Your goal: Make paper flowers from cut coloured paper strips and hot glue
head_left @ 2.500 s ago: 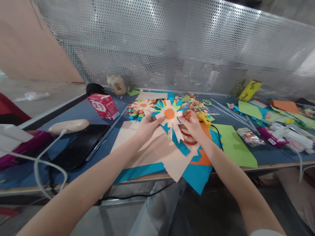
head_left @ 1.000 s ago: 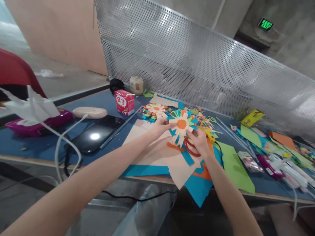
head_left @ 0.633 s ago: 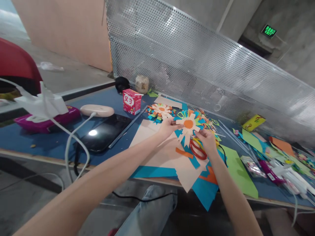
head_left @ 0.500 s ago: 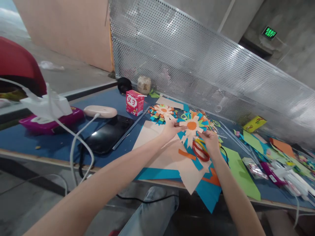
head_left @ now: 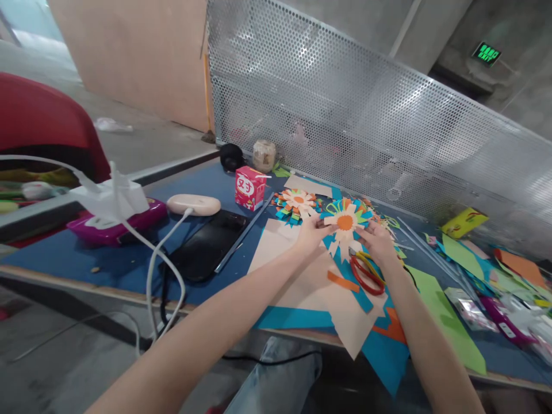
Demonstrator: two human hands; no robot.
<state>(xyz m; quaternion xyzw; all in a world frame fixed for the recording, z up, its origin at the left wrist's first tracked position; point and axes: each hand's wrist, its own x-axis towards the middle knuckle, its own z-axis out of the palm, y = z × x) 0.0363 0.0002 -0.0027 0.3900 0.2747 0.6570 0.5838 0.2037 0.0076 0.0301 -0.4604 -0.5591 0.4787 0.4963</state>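
Observation:
A layered paper flower (head_left: 344,223) with an orange centre, peach petals and blue and green layers behind is held between both hands. My left hand (head_left: 311,233) pinches its left side. On its right side, the fingers of my right hand (head_left: 376,240) close on the petals. Just below the flower lie scissors with red and yellow handles (head_left: 365,276), close to my right hand. A second paper flower (head_left: 297,202) rests on the table behind my left hand. Peach sheets (head_left: 297,287) and an orange strip (head_left: 343,281) lie underneath.
The blue table (head_left: 142,267) carries a black phone (head_left: 207,244), a pink drink box (head_left: 250,188), a purple power strip (head_left: 116,221) with white cables, and a glass jar (head_left: 264,155). Green paper (head_left: 448,322) lies at right. A perforated metal screen (head_left: 345,115) stands behind.
The whole view has shifted, so things appear slightly further right and lower. The flower stays between both hands, and my right hand's fingers lie further along its right edge.

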